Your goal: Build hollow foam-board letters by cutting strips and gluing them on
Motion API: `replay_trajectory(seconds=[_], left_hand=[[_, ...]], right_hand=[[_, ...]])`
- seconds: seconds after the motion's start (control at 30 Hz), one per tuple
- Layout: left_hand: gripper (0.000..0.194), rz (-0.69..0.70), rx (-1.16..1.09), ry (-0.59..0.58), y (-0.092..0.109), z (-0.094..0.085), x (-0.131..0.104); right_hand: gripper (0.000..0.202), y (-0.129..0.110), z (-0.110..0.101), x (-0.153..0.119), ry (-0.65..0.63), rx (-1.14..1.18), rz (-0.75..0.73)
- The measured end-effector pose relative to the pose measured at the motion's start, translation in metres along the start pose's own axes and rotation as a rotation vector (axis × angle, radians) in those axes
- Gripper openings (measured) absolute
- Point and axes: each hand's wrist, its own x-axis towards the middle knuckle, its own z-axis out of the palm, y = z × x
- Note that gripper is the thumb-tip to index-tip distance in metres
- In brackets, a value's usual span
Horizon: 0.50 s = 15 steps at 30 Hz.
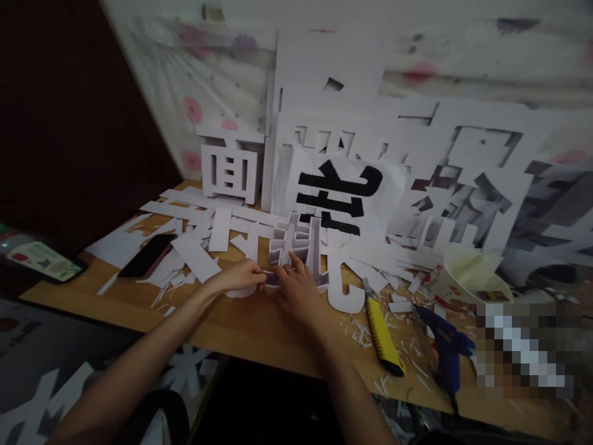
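A white hollow character form with thin upright walls lies on the wooden table near its front edge. My left hand is closed at the form's left end, its fingertips pinched on the edge of a white strip. Over the form's lower left part rests my right hand, fingers spread and touching the walls. A flat white cut-out with a hooked end lies just right of the form. Behind it leans a paper sheet printed with a black character.
A yellow cutter and a blue glue gun lie at the right, near a paper bowl. At the left are a phone and white scraps. A finished white character stands at the back.
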Motion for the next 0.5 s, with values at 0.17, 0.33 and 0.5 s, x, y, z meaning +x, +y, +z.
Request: replay_trajectory(seconds=[0.17, 0.33, 0.5], left_hand=[[0.04, 0.005, 0.001, -0.014, -0.008, 0.0, 0.004], [0.034, 0.011, -0.032, -0.02, -0.01, 0.0, 0.008], [0.033, 0.019, -0.107, -0.002, -0.012, 0.005, 0.01]], right_hand=[[0.04, 0.001, 0.003, 0.0, -0.012, -0.02, -0.002], [0.041, 0.001, 0.002, 0.0, 0.009, -0.007, -0.008], [0.045, -0.001, -0.001, -0.001, 0.005, 0.002, 0.003]])
